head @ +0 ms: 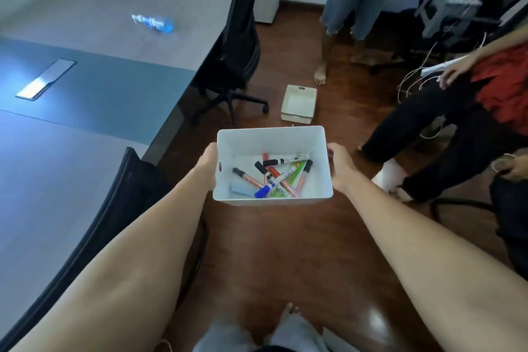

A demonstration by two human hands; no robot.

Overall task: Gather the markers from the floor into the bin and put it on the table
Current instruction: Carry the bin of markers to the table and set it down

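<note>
underfoot, a dark red-brown wooden floor with a glossy sheen runs through an office room. on the left stands a long grey table, with a plastic water bottle lying on it and a shiny cable flap set in its top. two black office chairs are pushed against the table's edge, between it and the open floor. held up above the floor is a white bin, with the left hand clasped on its left wall and the right hand clasped on its right wall. markers lie jumbled inside it. beyond it a smaller white tray sits on the floor. a standing person's bare legs and a seated person's dark trousers crowd the right side.
</note>
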